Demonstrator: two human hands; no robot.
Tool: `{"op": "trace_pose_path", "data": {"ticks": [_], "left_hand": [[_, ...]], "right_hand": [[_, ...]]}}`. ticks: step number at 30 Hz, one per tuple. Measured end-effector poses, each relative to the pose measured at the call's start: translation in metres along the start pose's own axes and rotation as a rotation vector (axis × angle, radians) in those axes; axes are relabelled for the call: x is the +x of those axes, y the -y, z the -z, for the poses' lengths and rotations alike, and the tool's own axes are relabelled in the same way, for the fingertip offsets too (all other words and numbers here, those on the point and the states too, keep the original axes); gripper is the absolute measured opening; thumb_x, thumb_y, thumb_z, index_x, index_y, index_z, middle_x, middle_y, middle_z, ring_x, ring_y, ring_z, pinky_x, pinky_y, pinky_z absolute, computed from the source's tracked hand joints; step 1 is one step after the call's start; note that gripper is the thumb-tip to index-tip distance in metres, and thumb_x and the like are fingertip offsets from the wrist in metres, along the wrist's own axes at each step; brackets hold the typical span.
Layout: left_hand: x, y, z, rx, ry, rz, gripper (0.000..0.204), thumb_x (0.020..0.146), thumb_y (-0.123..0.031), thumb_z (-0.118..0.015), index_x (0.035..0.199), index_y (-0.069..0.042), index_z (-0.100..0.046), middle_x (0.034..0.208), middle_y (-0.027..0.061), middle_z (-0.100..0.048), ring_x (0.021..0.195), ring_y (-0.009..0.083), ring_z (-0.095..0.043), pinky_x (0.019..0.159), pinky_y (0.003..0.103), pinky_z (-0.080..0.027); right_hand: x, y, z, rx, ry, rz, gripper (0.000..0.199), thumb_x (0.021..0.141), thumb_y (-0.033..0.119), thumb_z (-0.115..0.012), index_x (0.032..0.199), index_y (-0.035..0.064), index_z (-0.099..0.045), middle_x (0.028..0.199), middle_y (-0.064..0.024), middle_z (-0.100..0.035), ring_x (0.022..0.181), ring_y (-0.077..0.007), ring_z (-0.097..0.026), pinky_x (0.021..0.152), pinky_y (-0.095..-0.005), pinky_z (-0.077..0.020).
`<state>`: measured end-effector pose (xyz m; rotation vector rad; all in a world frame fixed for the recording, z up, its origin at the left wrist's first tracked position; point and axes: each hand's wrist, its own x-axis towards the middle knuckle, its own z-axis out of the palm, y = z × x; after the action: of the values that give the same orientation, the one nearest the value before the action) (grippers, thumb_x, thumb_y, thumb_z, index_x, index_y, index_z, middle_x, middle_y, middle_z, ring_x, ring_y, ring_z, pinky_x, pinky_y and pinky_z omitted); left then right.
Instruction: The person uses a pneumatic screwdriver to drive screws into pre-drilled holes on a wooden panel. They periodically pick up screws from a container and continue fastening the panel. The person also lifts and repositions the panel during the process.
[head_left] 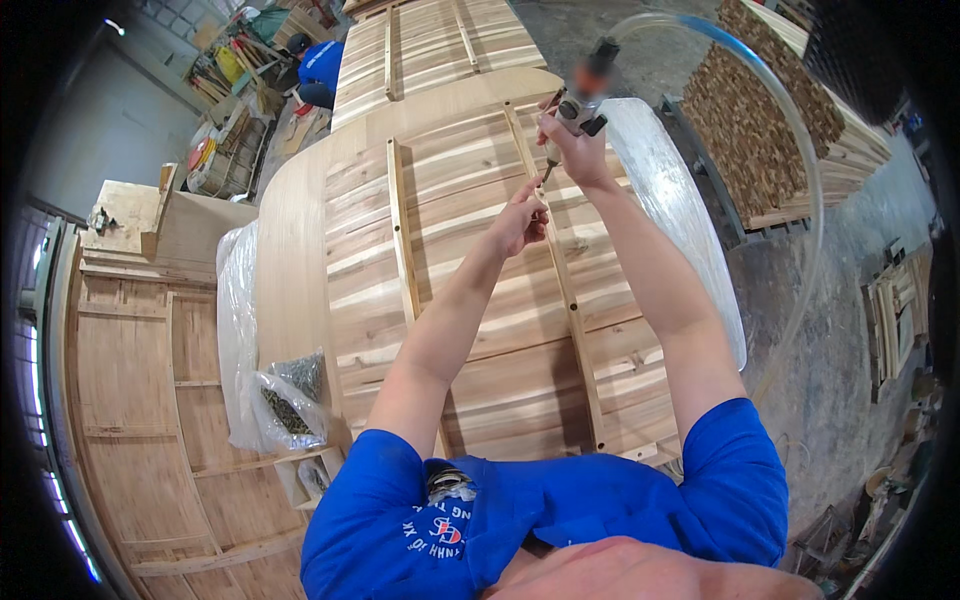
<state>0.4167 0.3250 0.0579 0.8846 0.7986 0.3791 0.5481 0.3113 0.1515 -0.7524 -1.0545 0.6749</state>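
Observation:
My right hand grips a pneumatic screwdriver, its bit pointing down at a thin wooden batten that runs along a large slatted wooden panel. A clear air hose arcs from the tool's top to the right. My left hand pinches something small, apparently a screw, on the batten just below the bit. A second batten lies parallel to the left.
A plastic bag of dark screws sits at the panel's left edge. More wooden panels lie at left, another beyond. A stack of wood pieces stands at right. A person in blue crouches far back.

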Motion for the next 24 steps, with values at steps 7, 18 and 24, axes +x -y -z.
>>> {"op": "trace_pose_path", "data": {"ticks": [7, 18, 24], "left_hand": [[0.032, 0.010, 0.016, -0.023, 0.006, -0.008, 0.065, 0.081, -0.005, -0.048, 0.138, -0.028, -0.027, 0.064, -0.0002, -0.048, 0.049, 0.0082, -0.045, 0.047, 0.025, -0.041], [-0.019, 0.102, 0.025, 0.125, -0.177, -0.115, 0.057, 0.084, -0.008, -0.049, 0.136, -0.012, -0.027, 0.068, 0.0047, -0.053, 0.043, 0.0093, -0.044, 0.037, 0.022, -0.034], [-0.121, 0.137, 0.024, 0.569, -0.265, -0.288, 0.045, 0.084, -0.006, -0.050, 0.127, -0.008, -0.041, 0.069, 0.0035, -0.052, 0.055, 0.0088, -0.045, 0.050, 0.024, -0.039]], "right_hand": [[0.015, -0.049, 0.010, -0.151, 0.023, -0.065, 0.021, 0.076, 0.020, -0.067, 0.081, 0.0008, -0.061, 0.063, -0.0024, -0.059, 0.056, -0.0086, -0.054, 0.052, -0.0250, -0.0433], [0.011, -0.097, 0.009, -0.229, 0.047, -0.170, 0.021, 0.075, 0.021, -0.068, 0.075, 0.0006, -0.061, 0.061, -0.0028, -0.059, 0.056, -0.0097, -0.057, 0.053, -0.0261, -0.0460], [0.011, -0.097, 0.017, -0.216, 0.025, -0.131, 0.022, 0.074, 0.020, -0.069, 0.079, 0.0004, -0.061, 0.065, -0.0029, -0.059, 0.059, -0.0098, -0.056, 0.055, -0.0261, -0.0465]]}}
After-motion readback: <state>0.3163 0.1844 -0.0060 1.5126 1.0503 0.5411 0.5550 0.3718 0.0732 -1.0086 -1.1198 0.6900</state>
